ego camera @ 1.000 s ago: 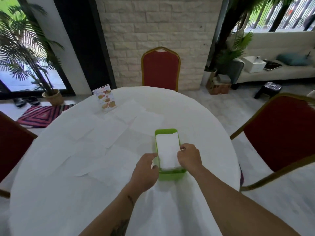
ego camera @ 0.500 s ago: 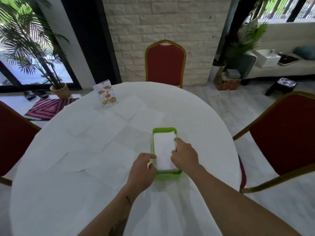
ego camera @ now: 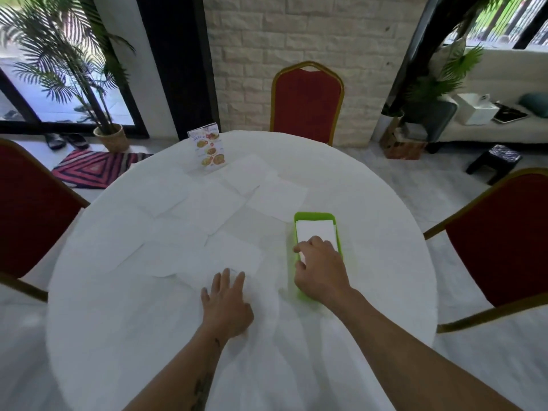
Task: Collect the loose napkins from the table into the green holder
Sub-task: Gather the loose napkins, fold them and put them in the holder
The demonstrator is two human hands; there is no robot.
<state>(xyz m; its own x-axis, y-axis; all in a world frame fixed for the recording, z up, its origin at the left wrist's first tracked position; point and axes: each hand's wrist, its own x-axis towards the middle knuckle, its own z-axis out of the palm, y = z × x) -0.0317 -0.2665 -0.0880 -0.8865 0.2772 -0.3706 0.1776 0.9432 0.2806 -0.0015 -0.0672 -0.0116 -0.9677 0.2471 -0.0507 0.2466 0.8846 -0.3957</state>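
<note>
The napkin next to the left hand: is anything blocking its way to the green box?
Mostly no. Only bare tablecloth lies between the napkin and the green holder. But the right hand rests over the holder's near end.

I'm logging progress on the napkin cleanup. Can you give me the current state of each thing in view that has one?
Holder: upright on the table, partly filled with white napkins.
Napkins in holder: stacked flat, pressed by the right hand.
Loose napkins: several lying flat on the table, uncollected.
Left hand: fingers straight, resting on a loose napkin.
Right hand: fingers on the stack in the holder.
Menu card: standing upright.
</note>
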